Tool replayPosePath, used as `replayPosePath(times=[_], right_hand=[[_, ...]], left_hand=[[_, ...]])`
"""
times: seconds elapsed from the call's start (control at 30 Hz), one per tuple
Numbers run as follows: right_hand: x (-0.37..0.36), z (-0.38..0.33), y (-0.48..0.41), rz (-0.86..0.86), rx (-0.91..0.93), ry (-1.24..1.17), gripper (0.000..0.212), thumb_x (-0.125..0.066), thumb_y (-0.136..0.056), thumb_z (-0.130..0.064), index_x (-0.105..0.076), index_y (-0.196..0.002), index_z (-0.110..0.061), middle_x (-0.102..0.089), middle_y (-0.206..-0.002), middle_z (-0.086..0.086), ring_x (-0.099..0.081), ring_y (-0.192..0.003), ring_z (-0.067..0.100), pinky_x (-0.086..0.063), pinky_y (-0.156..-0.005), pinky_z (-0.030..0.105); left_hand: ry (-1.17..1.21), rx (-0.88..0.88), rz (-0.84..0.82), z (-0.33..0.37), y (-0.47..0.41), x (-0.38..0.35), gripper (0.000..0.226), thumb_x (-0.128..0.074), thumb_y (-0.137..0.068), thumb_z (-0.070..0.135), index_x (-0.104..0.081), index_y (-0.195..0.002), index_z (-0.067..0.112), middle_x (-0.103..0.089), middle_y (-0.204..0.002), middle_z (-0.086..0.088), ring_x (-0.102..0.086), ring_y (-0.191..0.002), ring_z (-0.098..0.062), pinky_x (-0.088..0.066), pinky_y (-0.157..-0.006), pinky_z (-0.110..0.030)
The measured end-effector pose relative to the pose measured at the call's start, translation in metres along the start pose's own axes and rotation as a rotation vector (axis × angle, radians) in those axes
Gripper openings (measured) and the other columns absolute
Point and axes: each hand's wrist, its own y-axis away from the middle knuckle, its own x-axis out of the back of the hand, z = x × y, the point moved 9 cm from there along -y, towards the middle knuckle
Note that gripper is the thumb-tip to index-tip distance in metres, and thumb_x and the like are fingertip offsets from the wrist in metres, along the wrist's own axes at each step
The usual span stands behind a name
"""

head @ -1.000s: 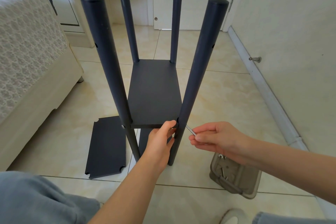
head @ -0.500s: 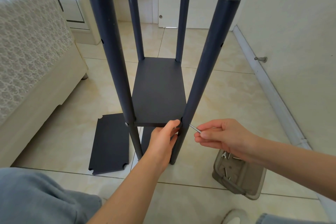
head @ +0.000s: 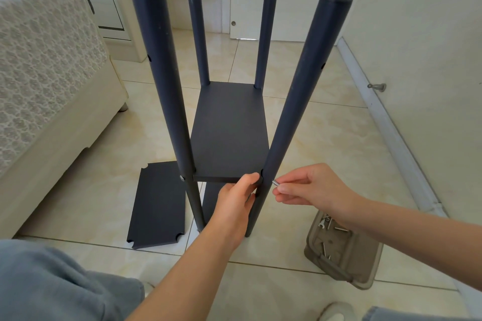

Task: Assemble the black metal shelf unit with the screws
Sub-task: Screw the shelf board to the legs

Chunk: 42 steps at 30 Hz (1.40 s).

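The black shelf unit stands on the tiled floor with several round posts and one black shelf panel point(head: 229, 130) fixed between them. My left hand point(head: 236, 199) grips the panel's near right corner from below, thumb on its front edge, beside the near right post point(head: 297, 101). My right hand point(head: 310, 187) pinches a small silver screw point(head: 276, 183) at the outer side of that post, level with the panel. A silver screw head point(head: 182, 178) shows in the near left post.
A loose black shelf panel point(head: 157, 203) lies flat on the floor at left. A grey plastic tray point(head: 365, 260) with several screws and a small wrench sits at lower right. A bed point(head: 47, 81) is at left, a wall at right, my knees at the bottom.
The screw in my right hand has gone further toward the post, so less of it shows. The view has shifted slightly. My left hand keeps its hold on the panel corner.
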Motion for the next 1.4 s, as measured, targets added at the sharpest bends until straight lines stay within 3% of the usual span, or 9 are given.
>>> replayPosePath(times=[0.17,0.33,0.47,0.6,0.77,0.9,1.1,1.27,1.4], right_hand=[[0.003,-0.002,-0.002,0.04,0.046,0.041,0.01,-0.074,-0.085,-0.004,-0.078,-0.092,-0.01,-0.077,-0.083,0.008,-0.076,-0.079,0.022,-0.061,-0.074,0.026],[0.004,0.0,0.0,0.064,0.067,-0.034,0.012,-0.074,-0.083,0.0,-0.079,-0.091,-0.009,-0.077,-0.081,0.01,-0.075,-0.078,0.023,-0.059,-0.071,0.021],[0.004,0.006,0.001,0.096,0.063,-0.066,0.012,-0.076,-0.082,-0.001,-0.078,-0.092,-0.007,-0.077,-0.081,0.01,-0.075,-0.079,0.022,-0.06,-0.072,0.023],[0.002,0.006,0.0,0.098,0.069,-0.07,0.013,-0.076,-0.081,0.0,-0.076,-0.093,-0.004,-0.076,-0.079,0.011,-0.076,-0.078,0.023,-0.059,-0.071,0.022],[0.002,0.004,0.0,0.086,0.081,-0.05,0.013,-0.077,-0.081,-0.001,-0.076,-0.094,-0.004,-0.076,-0.079,0.011,-0.076,-0.078,0.024,-0.059,-0.071,0.023],[0.002,0.003,-0.001,0.058,0.077,-0.073,0.012,-0.076,-0.081,0.0,-0.076,-0.094,-0.002,-0.076,-0.081,0.014,-0.076,-0.078,0.026,-0.059,-0.07,0.022],[0.005,0.0,-0.005,0.073,0.078,-0.014,0.008,-0.078,-0.08,-0.003,-0.076,-0.087,-0.006,-0.076,-0.078,0.011,-0.076,-0.075,0.025,-0.06,-0.07,0.024],[0.006,-0.009,-0.008,0.108,0.134,0.178,0.009,-0.079,-0.08,-0.009,-0.075,-0.079,-0.016,-0.075,-0.072,0.003,-0.075,-0.068,0.019,-0.06,-0.069,0.023],[0.004,-0.011,-0.01,0.114,0.141,0.251,0.008,-0.081,-0.079,-0.011,-0.074,-0.079,-0.016,-0.074,-0.069,0.0,-0.074,-0.065,0.016,-0.058,-0.064,0.018]], left_hand=[[-0.011,0.0,-0.015,0.0,0.0,0.0,0.016,-0.062,-0.097,0.022,-0.074,-0.096,0.012,-0.074,-0.098,-0.004,-0.073,-0.086,-0.008,-0.053,-0.073,-0.018],[-0.02,-0.009,-0.024,0.002,0.002,-0.001,0.017,-0.062,-0.097,0.023,-0.076,-0.093,0.014,-0.076,-0.097,-0.003,-0.074,-0.086,-0.008,-0.053,-0.067,-0.014],[-0.047,-0.005,-0.009,0.001,0.002,0.0,0.027,-0.062,-0.097,0.025,-0.079,-0.077,0.022,-0.074,-0.093,-0.002,-0.072,-0.082,-0.007,-0.053,-0.067,-0.015],[-0.052,-0.001,-0.002,-0.001,0.001,0.001,0.018,-0.062,-0.097,0.026,-0.074,-0.095,0.013,-0.076,-0.101,-0.005,-0.073,-0.089,-0.01,-0.052,-0.074,-0.018],[-0.033,-0.002,-0.001,-0.001,0.0,0.002,0.017,-0.063,-0.097,0.026,-0.075,-0.096,0.014,-0.076,-0.104,-0.005,-0.073,-0.091,-0.009,-0.052,-0.073,-0.017],[-0.06,-0.007,-0.022,-0.002,0.0,0.002,0.023,-0.062,-0.098,0.033,-0.073,-0.106,0.014,-0.077,-0.11,-0.003,-0.072,-0.101,-0.011,-0.05,-0.083,-0.022],[-0.078,-0.007,-0.058,-0.001,-0.001,-0.002,0.023,-0.061,-0.099,0.033,-0.075,-0.105,0.016,-0.078,-0.106,0.0,-0.073,-0.097,-0.007,-0.052,-0.074,-0.015],[-0.088,-0.017,-0.057,-0.001,-0.001,-0.002,0.028,-0.06,-0.1,0.035,-0.072,-0.111,0.013,-0.076,-0.112,-0.003,-0.072,-0.104,-0.009,-0.048,-0.086,-0.022],[-0.079,-0.021,-0.04,-0.002,-0.002,0.0,0.023,-0.06,-0.099,0.036,-0.072,-0.105,0.017,-0.078,-0.102,0.004,-0.073,-0.094,-0.003,-0.05,-0.076,-0.016]])
